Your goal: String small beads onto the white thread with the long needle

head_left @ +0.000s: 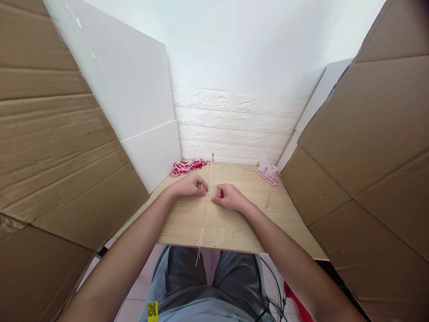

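A thin pale cord point(204, 214) runs from a small dark peg point(212, 155) at the table's back edge to the front edge, where its loose ends hang down. Just left of the cord is my left hand point(194, 185), its fingers curled together at a thin strand beside the cord. My right hand point(228, 197) is on the other side, a little apart from the cord, with thumb and fingers bent together. Whatever its fingertips hold, if anything, is too small to make out.
Red and white cords point(187, 167) lie heaped at the back left of the wooden table point(234, 230). Pink-and-white cord point(272, 180) and small clear cups point(268, 168) sit at the back right. Cardboard panels point(53, 134) flank both sides; a white brick-patterned wall point(241, 120) stands behind.
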`<state>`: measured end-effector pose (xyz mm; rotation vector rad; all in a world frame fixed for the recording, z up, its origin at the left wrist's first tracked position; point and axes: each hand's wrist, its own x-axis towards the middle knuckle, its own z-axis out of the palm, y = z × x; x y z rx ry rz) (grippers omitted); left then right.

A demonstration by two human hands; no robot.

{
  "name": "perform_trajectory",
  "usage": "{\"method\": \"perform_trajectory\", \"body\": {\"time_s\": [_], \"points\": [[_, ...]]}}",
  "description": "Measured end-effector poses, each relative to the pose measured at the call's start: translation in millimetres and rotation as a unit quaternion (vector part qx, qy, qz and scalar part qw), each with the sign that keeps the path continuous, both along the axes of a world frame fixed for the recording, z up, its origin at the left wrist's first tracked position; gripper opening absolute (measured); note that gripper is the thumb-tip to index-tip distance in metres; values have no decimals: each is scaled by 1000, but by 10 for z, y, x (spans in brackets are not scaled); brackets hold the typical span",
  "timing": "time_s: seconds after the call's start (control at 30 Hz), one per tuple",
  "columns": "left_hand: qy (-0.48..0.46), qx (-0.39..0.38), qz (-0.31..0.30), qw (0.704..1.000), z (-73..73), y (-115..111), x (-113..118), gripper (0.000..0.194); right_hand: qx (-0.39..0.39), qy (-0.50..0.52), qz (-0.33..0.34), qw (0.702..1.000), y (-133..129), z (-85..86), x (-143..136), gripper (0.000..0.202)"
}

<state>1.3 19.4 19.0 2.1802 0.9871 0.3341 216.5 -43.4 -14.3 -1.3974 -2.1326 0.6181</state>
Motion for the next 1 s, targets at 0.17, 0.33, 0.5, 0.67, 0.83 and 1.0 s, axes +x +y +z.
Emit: {"method": "perform_trajectory", "body": {"time_s": [0.17, 0.33, 0.5, 0.67, 0.83, 1.0], "points": [[8, -21, -17, 1000, -25, -7, 29, 24, 2, 1, -1, 1000, -2, 1, 6, 23], [17, -16, -27, 999, 6, -41, 44, 19, -7, 2, -5, 1000, -5, 12, 7, 24], [14, 11, 45, 999, 66, -39, 7, 17, -7, -5, -6, 1000, -5, 21, 9, 24], [38, 65, 134, 988, 66, 50, -89, 16, -9, 2, -4, 1000, -11, 34, 14, 24], [92, 112, 210, 967, 26, 143, -164, 14, -14, -2, -8, 1000, -15, 45, 12, 24], [148, 115, 259, 947, 24, 178, -200, 16, -2, 0, -14, 1000, 0, 32, 9, 23]]}}
